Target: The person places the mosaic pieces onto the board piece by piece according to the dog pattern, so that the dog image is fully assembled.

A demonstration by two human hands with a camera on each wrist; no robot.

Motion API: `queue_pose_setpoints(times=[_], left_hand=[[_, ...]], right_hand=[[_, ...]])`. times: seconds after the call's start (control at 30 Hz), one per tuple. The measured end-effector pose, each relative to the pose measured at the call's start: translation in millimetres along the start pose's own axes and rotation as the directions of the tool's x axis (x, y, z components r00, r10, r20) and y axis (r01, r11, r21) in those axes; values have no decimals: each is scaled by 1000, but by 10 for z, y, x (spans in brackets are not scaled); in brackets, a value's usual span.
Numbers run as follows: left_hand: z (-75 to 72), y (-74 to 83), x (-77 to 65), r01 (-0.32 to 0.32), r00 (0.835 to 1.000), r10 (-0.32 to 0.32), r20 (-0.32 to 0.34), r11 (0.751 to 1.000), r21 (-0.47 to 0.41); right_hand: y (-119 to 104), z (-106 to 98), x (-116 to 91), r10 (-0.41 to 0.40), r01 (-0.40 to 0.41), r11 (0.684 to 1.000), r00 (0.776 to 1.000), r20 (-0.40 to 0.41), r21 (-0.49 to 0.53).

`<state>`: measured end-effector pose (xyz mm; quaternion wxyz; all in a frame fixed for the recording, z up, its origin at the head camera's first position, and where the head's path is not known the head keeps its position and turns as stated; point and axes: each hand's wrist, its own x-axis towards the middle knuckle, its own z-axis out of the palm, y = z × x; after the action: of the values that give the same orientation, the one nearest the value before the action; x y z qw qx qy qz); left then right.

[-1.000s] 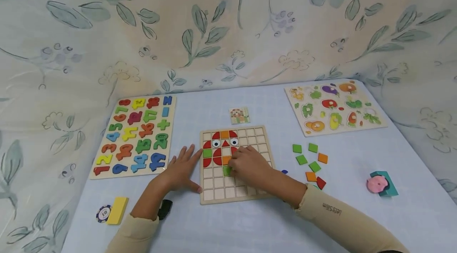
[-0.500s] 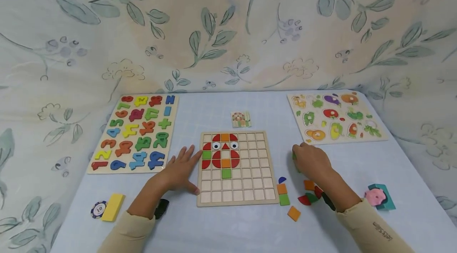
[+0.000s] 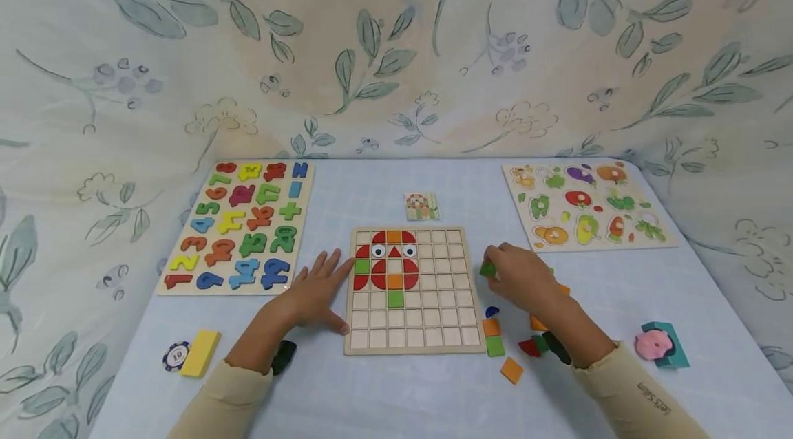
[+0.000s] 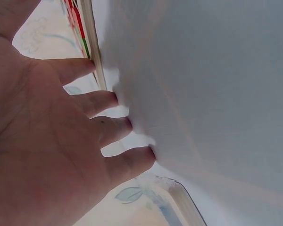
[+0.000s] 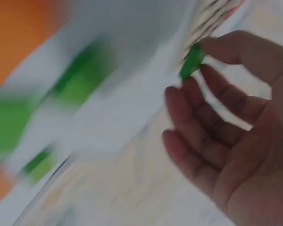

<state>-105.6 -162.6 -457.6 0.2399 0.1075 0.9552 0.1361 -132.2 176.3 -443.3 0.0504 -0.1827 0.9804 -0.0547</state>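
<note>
A wooden grid board (image 3: 442,318) lies mid-table, with red, orange and green tiles and two eye tiles forming a pattern in its upper left. Just right of the board, my right hand (image 3: 523,277) pinches a green square tile (image 5: 193,61) between thumb and fingertips. My left hand (image 3: 316,294) has its fingers spread at the board's left edge; in the left wrist view its fingertips (image 4: 148,154) rest on the table and one touches the board's side. Beyond the board lies a small picture card (image 3: 422,206).
Loose tiles, among them an orange square (image 3: 511,371) and a green square (image 3: 495,346), lie right of the board. A number puzzle (image 3: 297,232) stands back left, a vegetable puzzle (image 3: 539,201) back right. A yellow block (image 3: 201,354) and a teal block (image 3: 669,345) lie nearer.
My right hand left the green tile on the board, reached right to the loose tiles, and now comes back leftward holding another green tile. The left hand stays in place.
</note>
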Motion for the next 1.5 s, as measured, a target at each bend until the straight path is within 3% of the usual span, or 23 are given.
queue_pose_setpoints(times=[0.1, 0.23, 0.33, 0.43, 0.57, 0.73, 0.9, 1.0, 1.13, 1.23, 1.3, 1.37, 1.5], left_hand=[[-17, -3, 20, -3, 1000, 3, -1, 1000, 5], [-27, -8, 38, 6, 1000, -6, 8, 1000, -1], [-23, -10, 43, 9, 1000, -9, 13, 1000, -4], [-17, -11, 41, 3, 1000, -3, 12, 1000, -7], [-24, -3, 21, 0, 1000, 0, 15, 1000, -17], [-42, -4, -6, -1, 1000, 1, 17, 1000, -24], [-29, -17, -11, -5, 1000, 5, 10, 1000, -28], [-18, -18, -11, -9, 1000, 9, 2, 1000, -21], [-20, -4, -10, -16, 1000, 16, -4, 1000, -17], [-19, -1, -11, -15, 1000, 15, -3, 1000, -17], [-19, -4, -14, -15, 1000, 15, -1, 1000, -12], [-21, -6, -18, -15, 1000, 15, 1, 1000, -10], [-25, -9, -21, -13, 1000, 13, 1, 1000, -9]], right_hand=[[-383, -10, 0, -153, 154, 987, 988, -33, 52], [-837, 68, -1, -361, 364, 930, 931, -54, 48], [-1043, 165, 3, -443, 443, 896, 896, -37, 10], [-1139, 264, 4, -469, 468, 883, 883, -25, -31], [-1182, 337, -10, -469, 467, 883, 882, -51, -53], [-1212, 337, -19, -466, 459, 884, 880, -90, -89], [-1221, 313, -20, -458, 449, 887, 886, -75, -110], [-1149, 279, -30, -426, 424, 904, 902, -63, -52], [-856, 175, -58, -315, 316, 949, 944, -95, -6], [-528, 76, -101, -191, 178, 978, 974, -120, -108], [-309, 34, -158, -92, 68, 977, 989, -114, -200], [-123, 11, -228, 12, -31, 957, 998, -67, -289], [115, 45, -334, 143, -108, 931, 987, 76, -350]])
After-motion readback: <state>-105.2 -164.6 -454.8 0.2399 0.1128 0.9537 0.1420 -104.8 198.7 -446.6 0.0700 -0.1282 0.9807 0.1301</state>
